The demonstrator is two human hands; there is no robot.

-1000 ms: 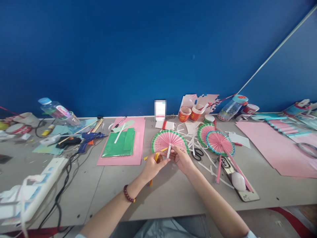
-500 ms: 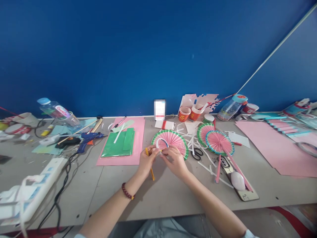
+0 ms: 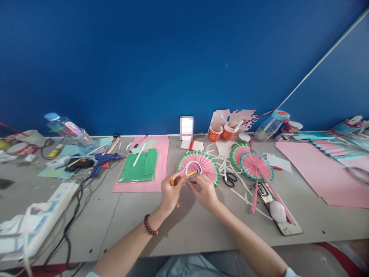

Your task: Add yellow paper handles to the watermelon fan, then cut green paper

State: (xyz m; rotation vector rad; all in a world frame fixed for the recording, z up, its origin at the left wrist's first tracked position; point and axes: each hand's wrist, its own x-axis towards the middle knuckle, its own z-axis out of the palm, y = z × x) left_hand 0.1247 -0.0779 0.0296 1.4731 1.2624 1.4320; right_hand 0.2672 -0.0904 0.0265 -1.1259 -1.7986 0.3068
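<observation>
My left hand (image 3: 172, 187) is closed around a thin yellow stick-like piece (image 3: 177, 204) that pokes out below the palm. Its fingertips also pinch the near edge of a white tape roll (image 3: 187, 166). On the other side, the fingers of my right hand (image 3: 205, 188) are bent and pressed together at the roll's lower edge. A short yellow piece (image 3: 192, 173) shows across the ring; whether it joins the stick I cannot tell. Just behind the roll lies a pink pleated paper fan (image 3: 211, 169) with a green and white rim.
Black-handled scissors (image 3: 230, 179) and white paper strips (image 3: 243, 198) lie to the right, beside more pleated fans (image 3: 256, 166) and a phone (image 3: 291, 228). Leftward are a green packet (image 3: 138, 167), a blue glue gun (image 3: 103, 163) and a white power strip (image 3: 50, 215). Paper cups (image 3: 215, 132) stand behind.
The tape roll has tilted to show its ring more fully, and a yellow piece now shows across it. The yellow stick below my left hand shows less of its length.
</observation>
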